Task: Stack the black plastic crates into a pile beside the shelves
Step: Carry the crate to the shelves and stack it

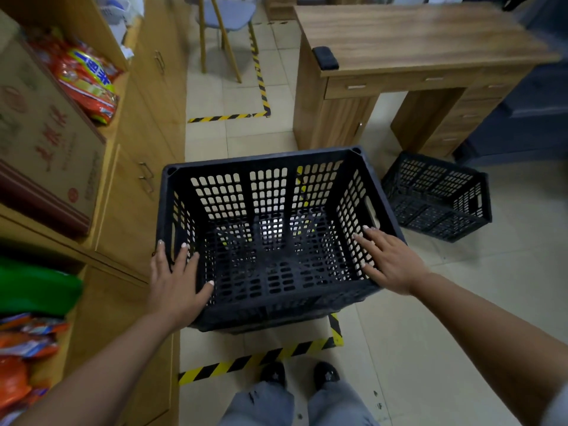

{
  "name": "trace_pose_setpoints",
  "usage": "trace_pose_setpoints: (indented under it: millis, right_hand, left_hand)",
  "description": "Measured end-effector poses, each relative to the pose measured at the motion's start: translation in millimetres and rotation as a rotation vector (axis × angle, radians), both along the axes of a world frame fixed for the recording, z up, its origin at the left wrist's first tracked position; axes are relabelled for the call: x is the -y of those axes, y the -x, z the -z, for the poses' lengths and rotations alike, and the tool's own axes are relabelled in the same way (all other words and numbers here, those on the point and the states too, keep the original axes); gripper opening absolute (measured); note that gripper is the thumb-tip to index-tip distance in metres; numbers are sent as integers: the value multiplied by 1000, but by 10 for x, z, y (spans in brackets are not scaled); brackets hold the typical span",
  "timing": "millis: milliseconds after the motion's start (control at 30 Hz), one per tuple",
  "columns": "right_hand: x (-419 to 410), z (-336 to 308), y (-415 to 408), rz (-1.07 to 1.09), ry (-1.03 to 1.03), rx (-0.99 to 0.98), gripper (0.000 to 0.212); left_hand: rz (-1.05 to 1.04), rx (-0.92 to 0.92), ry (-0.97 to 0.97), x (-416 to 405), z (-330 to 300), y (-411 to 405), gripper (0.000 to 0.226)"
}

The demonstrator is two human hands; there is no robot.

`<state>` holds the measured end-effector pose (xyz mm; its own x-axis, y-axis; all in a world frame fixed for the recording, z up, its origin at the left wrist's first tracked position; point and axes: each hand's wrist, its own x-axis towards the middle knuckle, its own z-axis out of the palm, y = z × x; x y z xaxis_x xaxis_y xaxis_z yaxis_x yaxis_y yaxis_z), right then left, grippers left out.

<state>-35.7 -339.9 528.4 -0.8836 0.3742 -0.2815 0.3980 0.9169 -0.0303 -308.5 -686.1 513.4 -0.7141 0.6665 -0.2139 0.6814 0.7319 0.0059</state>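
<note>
Hands point(176, 281) flat on crate point(270, 305) rim

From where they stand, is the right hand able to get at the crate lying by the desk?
Probably not without a step: the right hand rests on the near crate, and the other crate lies beyond it on open floor, nothing blocking.

Dim, even indoor light with soft shadows. Wide-angle bending curves the desk point(424, 41) and shelves point(129, 167) near the edges. Left-edge packets point(89, 78) are blurred; a pale glare shows through the crate point(273, 241) floor.
</note>
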Motion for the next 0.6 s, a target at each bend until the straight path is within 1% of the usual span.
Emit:
trace_pose_setpoints:
  millis: [67,167,267,333,500,600]
  right_hand:
    - [48,-52,-23,39,0,-16,91]
    - [160,-181,-69,79,-22,-78,93]
    - [186,-313,-151,114,-13,-146,95]
    - [120,-418,-242,126,-19,-188,93]
    - [-224,-735,-620,127,-91,-237,84]
    - [-549,-867,-973,134,-138,-251,73]
  left_hand:
    - [-19,38,18,-44,-48,-4,76]
    - [-41,80,-74,-151,-198,-11,68]
    - [66,48,-101,-394,-383,-76,69]
    - [131,41,-119,-680,-528,-196,70]
    - [256,41,-230,-1629,-925,-748,69]
    - [317,57,-288,-2248,-1123,-1170,69]
